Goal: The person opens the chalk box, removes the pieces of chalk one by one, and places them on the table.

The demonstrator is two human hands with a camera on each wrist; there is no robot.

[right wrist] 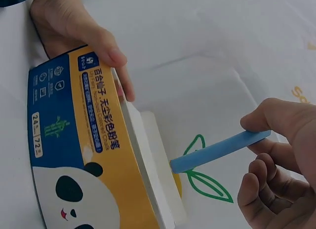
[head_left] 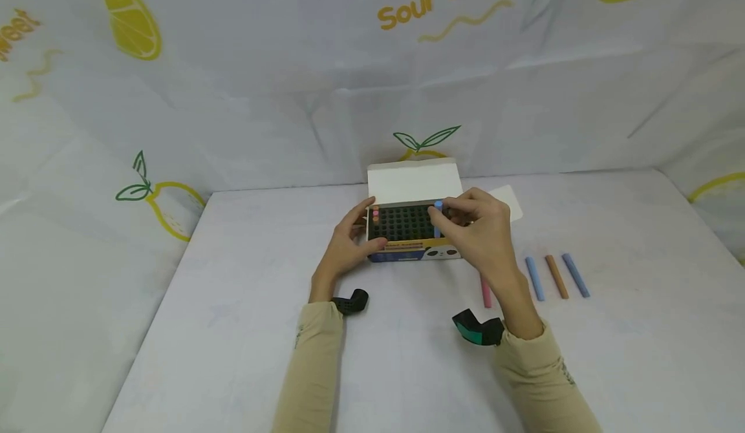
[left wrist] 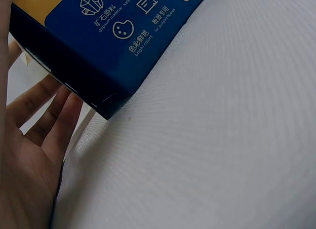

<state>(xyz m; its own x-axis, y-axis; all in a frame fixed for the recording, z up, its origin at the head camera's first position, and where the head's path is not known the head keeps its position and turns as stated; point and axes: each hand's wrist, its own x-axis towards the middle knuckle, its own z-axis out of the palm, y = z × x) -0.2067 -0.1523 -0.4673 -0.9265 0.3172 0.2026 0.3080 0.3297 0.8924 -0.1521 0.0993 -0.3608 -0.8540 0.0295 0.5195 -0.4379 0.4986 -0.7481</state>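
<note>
Left hand (head_left: pixel 343 244) grips the chalk box (head_left: pixel 401 253) and right hand (head_left: pixel 485 226) pinches a blue stick (head_left: pixel 438 206) over it in the head view, the left wrist view shows fingers (left wrist: pixel 64 123) beside the box, the right wrist view a thumb (right wrist: pixel 264 114) on the stick.

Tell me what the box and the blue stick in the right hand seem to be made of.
The box: probably cardboard with a smooth, faintly shiny finish, judging by its crisp printing and sharp folded edges. The blue stick: likely chalk, evenly matte; the box's print reads "Colored Chalk".
</note>
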